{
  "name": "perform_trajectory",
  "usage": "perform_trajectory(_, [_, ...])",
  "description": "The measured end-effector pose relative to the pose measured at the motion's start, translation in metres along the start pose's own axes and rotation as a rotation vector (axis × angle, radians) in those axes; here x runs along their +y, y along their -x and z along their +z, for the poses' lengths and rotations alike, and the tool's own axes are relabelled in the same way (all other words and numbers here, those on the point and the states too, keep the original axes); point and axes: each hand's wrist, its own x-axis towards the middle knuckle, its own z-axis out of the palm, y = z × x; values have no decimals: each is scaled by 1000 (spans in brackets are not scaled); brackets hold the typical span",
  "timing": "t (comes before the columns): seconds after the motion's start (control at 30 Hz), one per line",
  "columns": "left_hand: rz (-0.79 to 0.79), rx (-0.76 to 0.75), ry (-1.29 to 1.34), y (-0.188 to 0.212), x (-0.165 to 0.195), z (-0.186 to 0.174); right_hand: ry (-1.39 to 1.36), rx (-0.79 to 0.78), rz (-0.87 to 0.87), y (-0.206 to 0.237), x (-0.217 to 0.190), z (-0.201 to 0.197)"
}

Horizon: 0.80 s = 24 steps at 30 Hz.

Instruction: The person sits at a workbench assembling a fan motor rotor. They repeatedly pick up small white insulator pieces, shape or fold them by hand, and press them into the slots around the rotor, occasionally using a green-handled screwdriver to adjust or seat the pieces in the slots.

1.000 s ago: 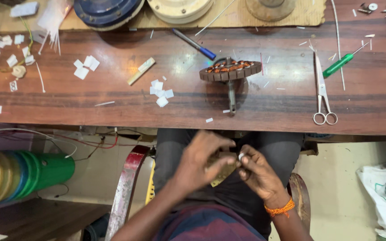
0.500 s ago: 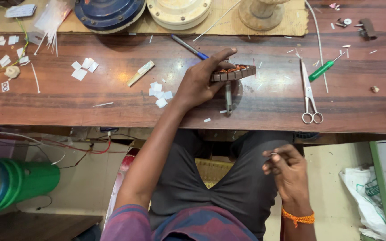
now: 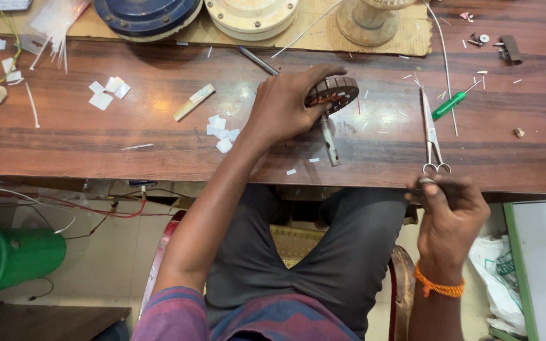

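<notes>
Right hand (image 3: pixel 450 211) has risen; left fingers (image 3: pixel 314 79) clasp stator (image 3: pixel 333 93).

A round copper-wound motor stator (image 3: pixel 335 95) lies on its shaft under the left hand's fingers (image 3: pixel 314 76).

You look down on a dark wooden workbench (image 3: pixel 64 145) spanning the frame; a cardboard sheet (image 3: pixel 323 39) lies at 12 o'clock, pale floor (image 3: pixel 90 265) at 8 o'clock, a green drum (image 3: pixel 14 256) at 9 o'clock.
</notes>
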Motion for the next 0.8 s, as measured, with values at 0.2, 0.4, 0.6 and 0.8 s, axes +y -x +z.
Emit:
perform_trajectory(0.2, [-96,-132,119,-10,-11,-1,233,-138,-356,-55,21,63])
perform_trajectory(0.4, [-118,-14,233,-3,-8,1,543,-180,-604,-96,46,116])
perform_trajectory(0.6, [-234,24,200,-7,-11,6,742,-193,-863,-105,54,129])
perform_trajectory(0.8, [-226,51,228,-12,-19,9,789,-277,-837,-119,54,129])
